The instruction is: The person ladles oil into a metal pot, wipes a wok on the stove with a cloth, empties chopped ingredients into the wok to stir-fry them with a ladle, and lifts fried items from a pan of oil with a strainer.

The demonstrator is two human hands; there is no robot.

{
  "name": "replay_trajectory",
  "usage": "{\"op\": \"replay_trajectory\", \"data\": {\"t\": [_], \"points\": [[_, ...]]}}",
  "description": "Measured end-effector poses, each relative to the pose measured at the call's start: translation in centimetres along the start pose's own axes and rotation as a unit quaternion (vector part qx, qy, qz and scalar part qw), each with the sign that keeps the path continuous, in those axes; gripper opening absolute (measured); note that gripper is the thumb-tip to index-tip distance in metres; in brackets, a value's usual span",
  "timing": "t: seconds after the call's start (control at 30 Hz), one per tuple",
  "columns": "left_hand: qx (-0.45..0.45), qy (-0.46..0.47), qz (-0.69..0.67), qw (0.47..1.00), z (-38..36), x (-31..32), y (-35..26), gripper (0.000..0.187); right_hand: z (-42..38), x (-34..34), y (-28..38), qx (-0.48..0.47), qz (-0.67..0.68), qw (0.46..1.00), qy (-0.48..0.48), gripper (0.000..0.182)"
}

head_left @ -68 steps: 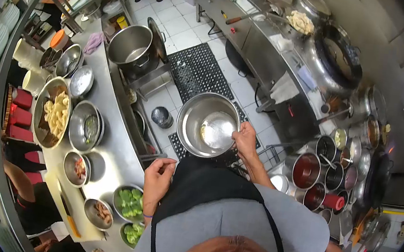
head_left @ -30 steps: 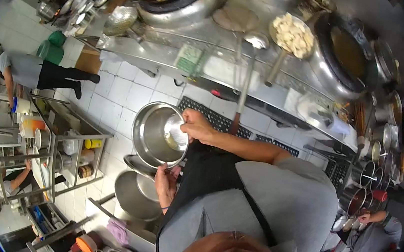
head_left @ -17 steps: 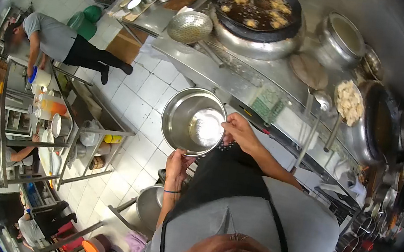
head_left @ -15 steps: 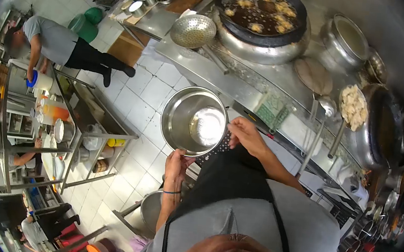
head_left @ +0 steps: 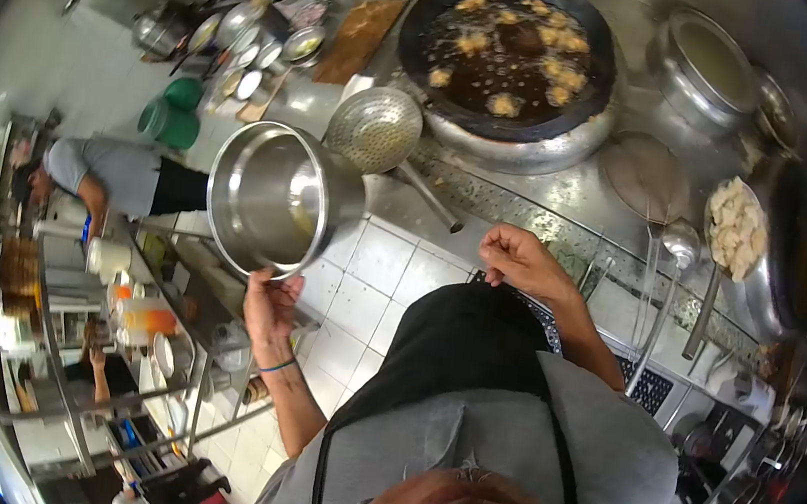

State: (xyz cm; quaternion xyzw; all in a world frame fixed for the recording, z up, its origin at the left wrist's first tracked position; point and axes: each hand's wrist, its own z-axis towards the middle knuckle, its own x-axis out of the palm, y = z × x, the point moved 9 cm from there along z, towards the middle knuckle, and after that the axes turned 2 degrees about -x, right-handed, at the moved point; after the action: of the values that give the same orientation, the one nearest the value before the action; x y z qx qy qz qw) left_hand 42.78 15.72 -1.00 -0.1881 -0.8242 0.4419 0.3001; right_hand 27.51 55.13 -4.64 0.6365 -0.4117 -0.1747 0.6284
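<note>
Left hand (head_left: 271,301) grips the tilted steel bowl (head_left: 269,197) from below; right hand (head_left: 521,261) loosely curled, empty

Left arm: yours is raised in front of you, forearm upright, a thin band at the wrist.
Left hand (head_left: 271,301): palm up, your fingers (head_left: 264,280) curled in a grip at the top, thumb side toward your body.
Right arm: bent at the elbow, your forearm runs up and left across your chest.
Right hand (head_left: 520,261): loosely closed, knuckles up, holding nothing, well apart from the left.
</note>
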Motion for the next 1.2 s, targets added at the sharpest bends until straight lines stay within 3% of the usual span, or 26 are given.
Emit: {"op": "replay_trajectory", "data": {"t": [0.13,0.17,0.23,0.3,0.37,0.43,0.47,0.5,0.57,0.63,0.7,0.73,0.8,0.9,1.0,1.1,1.13,1.2], "points": [[0.031,0.023,0.064,0.997,5.0,5.5,-4.3,0.021,-0.9,-2.8,2.9,-0.048,-0.01,0.997,-0.051,0.018],[0.03,0.047,0.082,0.995,6.5,6.6,-4.9,0.02,-1.7,-3.7,3.0,-0.051,-0.044,0.994,-0.088,0.019],[-0.043,0.19,0.079,0.978,13.0,7.3,-4.8,0.021,-3.6,-4.9,2.6,-0.049,-0.014,0.983,-0.177,0.018],[-0.025,0.18,0.008,0.983,14.1,10.9,-5.7,0.02,-6.1,-5.1,1.4,-0.027,0.013,0.967,-0.255,0.017],[-0.049,0.276,-0.03,0.959,16.2,13.6,-6.2,0.018,-8.1,-5.6,0.6,-0.013,0.018,0.944,-0.33,0.014],[-0.055,0.286,-0.012,0.957,17.6,15.6,-6.9,0.018,-11.5,-6.4,-0.8,0.004,-0.001,0.91,-0.415,0.01],[-0.058,0.298,-0.005,0.953,18.0,16.3,-7.4,0.02,-14.3,-8.0,-0.7,-0.016,-0.17,0.846,-0.505,0.009],[-0.062,0.308,0.004,0.949,18.4,17.0,-7.8,0.021,-17.2,-9.1,-0.5,-0.03,-0.33,0.749,-0.573,0.008],[-0.062,0.322,0.011,0.945,19.2,18.2,-8.6,0.026,-23.2,-11.6,-3.4,0.073,-0.308,0.666,-0.675,0.008],[-0.049,0.328,0.005,0.943,20.3,19.3,-9.5,0.031,-26.1,-12.3,-2.9,0.118,-0.333,0.597,-0.72,0.012],[-0.068,0.365,0.03,0.928,20.8,20.8,-10.4,0.034,-26.5,-13.7,-3.0,0.089,-0.503,0.52,-0.685,0.015],[-0.074,0.382,0.033,0.921,19.8,22.5,-11.0,0.034,-26.5,-15.1,-3.9,0.117,-0.475,0.542,-0.683,0.021],[-0.079,0.382,0.05,0.919,22.1,23.1,-11.2,0.034,-25.4,-17.4,-5.5,0.095,-0.531,0.52,-0.662,0.021],[-0.023,0.37,0.057,0.927,20.7,25.5,-11.9,0.034,-23.9,-21.2,-9.3,0.246,-0.625,0.45,-0.588,0.018],[-0.038,0.387,0.061,0.919,15.4,28.8,-11.6,0.03,-23.4,-21.6,-7.9,0.205,-0.643,0.458,-0.579,0.02],[-0.069,0.406,0.075,0.908,13.8,30.2,-11.1,0.025,-24.0,-19.7,-6.4,0.093,-0.556,0.547,-0.619,0.032],[-0.073,0.411,0.086,0.905,12.7,31.1,-10.6,0.027,-23.7,-18.2,-5.7,0.049,-0.526,0.591,-0.61,0.046],[-0.086,0.418,0.096,0.9,10.6,32.4,-9.3,0.027,-23.4,-13.5,-4.6,0.011,-0.51,0.605,-0.612,0.053]]}}
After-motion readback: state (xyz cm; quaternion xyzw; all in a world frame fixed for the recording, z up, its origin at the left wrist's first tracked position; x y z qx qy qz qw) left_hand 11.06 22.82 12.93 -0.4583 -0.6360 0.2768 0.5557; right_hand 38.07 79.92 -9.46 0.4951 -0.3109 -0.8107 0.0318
